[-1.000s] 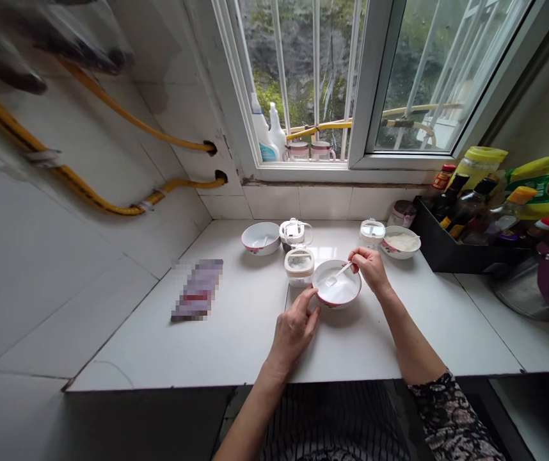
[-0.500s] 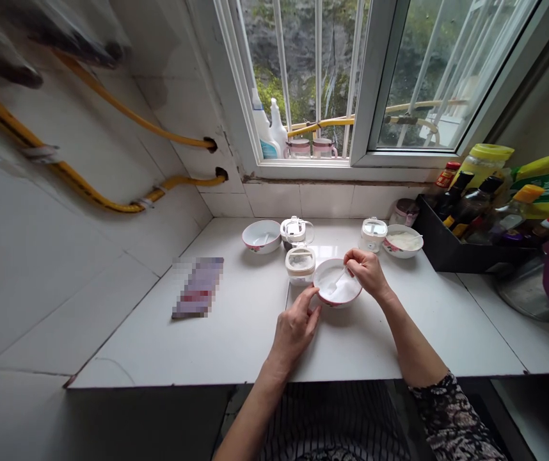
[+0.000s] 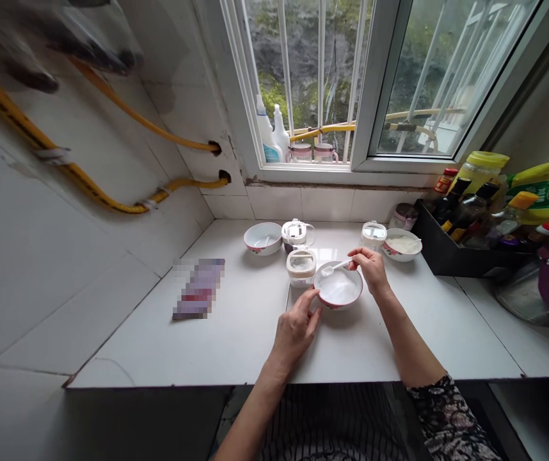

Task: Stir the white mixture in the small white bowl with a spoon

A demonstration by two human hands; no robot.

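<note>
My right hand [image 3: 369,269] pinches the handle of a small white spoon [image 3: 339,266]. The spoon's head is over the far left part of a bowl [image 3: 339,303] with a red rim, which holds white granules or powder [image 3: 340,287]. At the bowl's near left side, my left hand [image 3: 296,326] grips the rim with its fingertips. Just left of that bowl stands a clear jar [image 3: 301,269] with a cream-framed lid. Behind this jar is another lidded jar [image 3: 294,234] with dark contents, its lid seemingly raised.
A second bowl [image 3: 262,239] with a spoon in it is at the back left. Toward the back right stand a lidded jar [image 3: 373,235] and a bowl of white contents [image 3: 402,246]. A black bottle box [image 3: 466,259] and metal pot [image 3: 519,298] are farther right; a blurred purple packet [image 3: 200,288] lies left.
My right hand has lifted the spoon out of the white contents and tilted it nearly level, its head now higher and further left. My left hand stays at the bowl.
</note>
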